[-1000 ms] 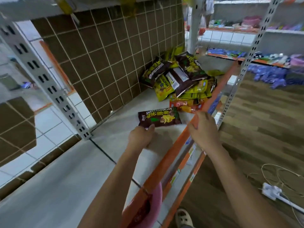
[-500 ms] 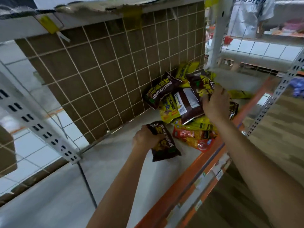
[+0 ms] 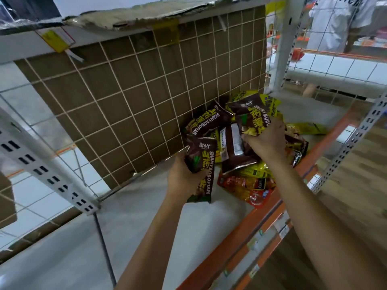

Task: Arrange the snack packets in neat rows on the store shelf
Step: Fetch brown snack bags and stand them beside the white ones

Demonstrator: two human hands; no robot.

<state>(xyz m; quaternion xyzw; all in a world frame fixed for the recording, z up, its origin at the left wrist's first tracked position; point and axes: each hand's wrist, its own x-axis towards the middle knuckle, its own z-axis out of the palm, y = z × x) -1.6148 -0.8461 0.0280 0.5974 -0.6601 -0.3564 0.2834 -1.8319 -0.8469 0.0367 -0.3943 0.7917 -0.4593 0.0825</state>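
Note:
A heap of snack packets [image 3: 238, 155], dark brown, yellow and red, lies at the right end of the grey shelf [image 3: 136, 214], against the wire grid back. My left hand [image 3: 182, 178] grips one dark brown packet [image 3: 202, 164] upright, just left of the heap and above the shelf. My right hand [image 3: 266, 141] grips another dark brown packet [image 3: 252, 118] lifted from the top of the heap. A red packet [image 3: 251, 187] lies at the heap's front edge.
The shelf has an orange front rail [image 3: 261, 222] with price tags. A white wire grid [image 3: 129, 95] backed by brown board closes the rear. White slotted uprights [image 3: 46, 170] stand left and right. Another person in a white shirt [image 3: 335, 21] stands behind, top right.
My left hand lifted the brown packet off the shelf and turned it upright. My right hand left the orange rail, reached into the heap and took hold of a second brown packet.

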